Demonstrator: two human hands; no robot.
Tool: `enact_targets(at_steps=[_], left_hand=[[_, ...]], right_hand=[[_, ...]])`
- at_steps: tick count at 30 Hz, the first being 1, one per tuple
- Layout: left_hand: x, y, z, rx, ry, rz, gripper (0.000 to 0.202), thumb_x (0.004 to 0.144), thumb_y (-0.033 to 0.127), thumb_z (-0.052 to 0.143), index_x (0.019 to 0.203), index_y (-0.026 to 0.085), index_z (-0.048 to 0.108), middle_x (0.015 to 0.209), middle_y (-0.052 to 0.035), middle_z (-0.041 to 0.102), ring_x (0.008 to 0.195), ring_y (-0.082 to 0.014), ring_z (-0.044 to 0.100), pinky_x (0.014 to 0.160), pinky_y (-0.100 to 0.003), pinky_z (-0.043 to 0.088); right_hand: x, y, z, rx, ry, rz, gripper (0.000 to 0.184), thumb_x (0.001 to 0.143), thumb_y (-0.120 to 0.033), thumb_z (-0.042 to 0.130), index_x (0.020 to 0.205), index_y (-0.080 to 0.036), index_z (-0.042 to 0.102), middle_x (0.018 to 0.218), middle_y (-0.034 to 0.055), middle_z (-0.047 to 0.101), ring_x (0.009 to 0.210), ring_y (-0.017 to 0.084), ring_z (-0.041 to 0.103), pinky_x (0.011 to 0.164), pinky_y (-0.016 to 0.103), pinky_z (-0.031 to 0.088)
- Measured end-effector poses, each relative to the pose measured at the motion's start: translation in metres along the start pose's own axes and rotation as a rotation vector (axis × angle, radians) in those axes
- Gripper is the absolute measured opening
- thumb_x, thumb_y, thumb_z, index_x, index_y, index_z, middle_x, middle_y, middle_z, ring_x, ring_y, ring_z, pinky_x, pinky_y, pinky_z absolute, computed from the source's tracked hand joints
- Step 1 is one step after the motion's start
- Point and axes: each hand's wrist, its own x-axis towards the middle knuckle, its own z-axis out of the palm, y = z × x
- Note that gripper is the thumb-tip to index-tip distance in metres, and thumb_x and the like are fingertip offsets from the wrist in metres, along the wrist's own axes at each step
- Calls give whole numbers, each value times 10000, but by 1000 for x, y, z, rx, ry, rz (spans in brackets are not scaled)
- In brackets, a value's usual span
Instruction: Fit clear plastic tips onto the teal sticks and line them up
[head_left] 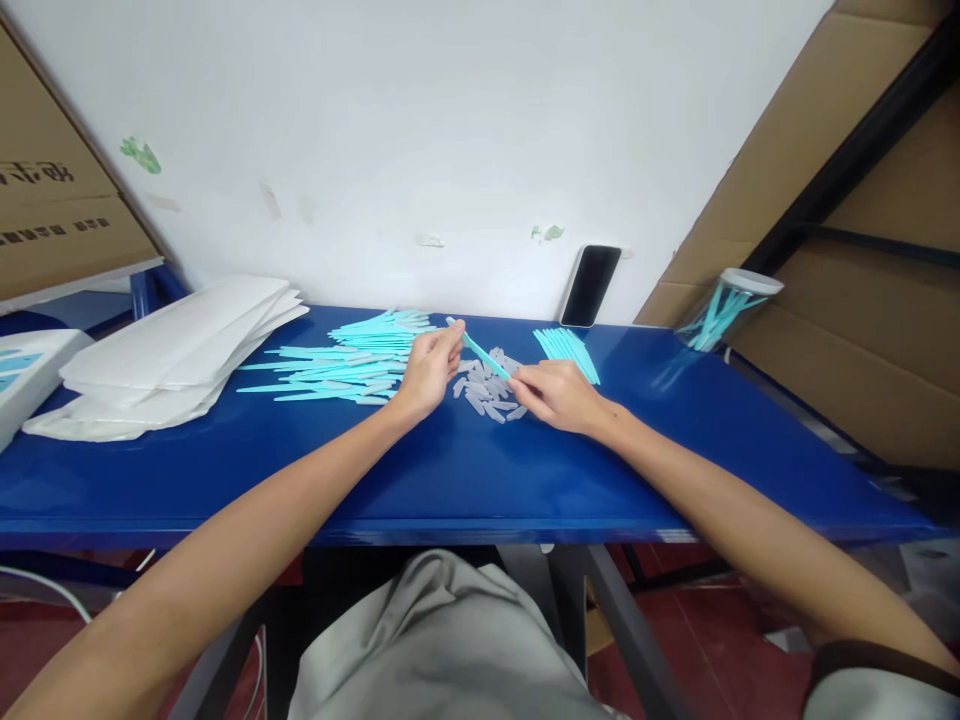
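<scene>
I read the clock from the held turquoise stick (487,357), with the wall (450,120) at 12. The stick slants above the table (172,485), its ends towards 10 and 4. Both hands grasp it: my left hand (433,373) pinches the upper end, a pale tip showing past the fingers, and my right hand (562,394) pinches the lower one. For good control, I'd grip lightly near each end, line up both wrists with the stick and push or pull only along its length, since so thin a thing may well bend.

At 6, just beneath, lie scattered translucent pieces (480,388); a dipped knuckle could scatter them. Loose sticks (330,368) spread at 9, beside my left hand, with white sheets (176,345) beyond. At 3, a neat row of sticks (568,353) sits close behind my right fingers, so I'd watch that side. The phone (592,286) leans at 2, easily knocked; the lidded jar (752,281) stands well apart, near 3.
</scene>
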Motion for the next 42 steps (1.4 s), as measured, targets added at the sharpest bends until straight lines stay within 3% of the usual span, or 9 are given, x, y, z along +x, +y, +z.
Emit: enact_targets(at_steps=[4, 8, 12, 15, 22, 28, 34, 42], left_hand=[[1, 0, -2, 43, 36, -22, 632, 867, 668, 637, 570, 220, 305, 524, 72, 232, 453, -57, 221, 445, -238, 167], [1, -2, -4, 89, 62, -31, 545, 885, 549, 558, 561, 231, 255, 504, 68, 202, 449, -65, 186, 456, -261, 141], [-1, -5, -6, 183, -19, 13, 423, 856, 405, 509, 545, 226, 284, 509, 48, 247, 468, -82, 229, 473, -271, 168], [-5, -4, -5, 317, -108, 94, 407, 884, 396, 515, 555, 211, 361, 527, 40, 320, 500, -94, 293, 505, -273, 225], [-15, -3, 2, 529, -303, 164, 468, 992, 499, 480, 635, 201, 424, 571, 45, 380, 556, -110, 347, 580, -273, 280], [-16, -7, -3, 740, -407, 312, 411, 1034, 423, 410, 692, 198, 446, 598, 33, 440, 554, -120, 393, 608, -289, 261], [-15, -6, -6, 856, -370, 368, 367, 1006, 370, 419, 683, 203, 470, 584, 13, 486, 536, -136, 417, 611, -305, 245], [-13, -6, -5, 853, -373, 372, 383, 1025, 362, 401, 685, 201, 477, 598, 5, 503, 544, -138, 426, 615, -306, 246]], right_hand=[[-1, -1, 1, -27, -51, 17, 377, 1091, -319, 392, 845, -177, 640, 631, 10, 612, 512, 124, 483, 534, 280, 299], [-1, -1, 2, -13, 25, -35, 303, 1081, -269, 413, 1010, -162, 688, 774, 46, 693, 610, 144, 578, 569, 270, 399], [0, 0, 1, -23, 142, -72, 359, 1054, -171, 388, 1308, -162, 641, 898, 73, 718, 735, 183, 637, 652, 297, 485], [1, 0, 0, -58, 168, -57, 394, 1047, -152, 384, 1356, -176, 627, 928, 81, 709, 768, 198, 642, 666, 312, 499], [2, 0, 3, -103, 182, -38, 295, 1081, -282, 439, 1194, -164, 685, 937, 92, 699, 798, 204, 634, 711, 315, 495], [1, 3, 2, -124, 208, 22, 315, 1053, -423, 534, 924, -189, 701, 802, 54, 683, 694, 179, 588, 612, 304, 407], [1, 4, -4, -118, 242, 73, 329, 1037, -446, 574, 911, -189, 738, 746, 40, 682, 644, 168, 575, 588, 303, 380], [-1, 8, -4, -119, 255, 101, 421, 1033, -539, 567, 874, -198, 756, 726, 30, 682, 632, 162, 574, 585, 304, 362]])
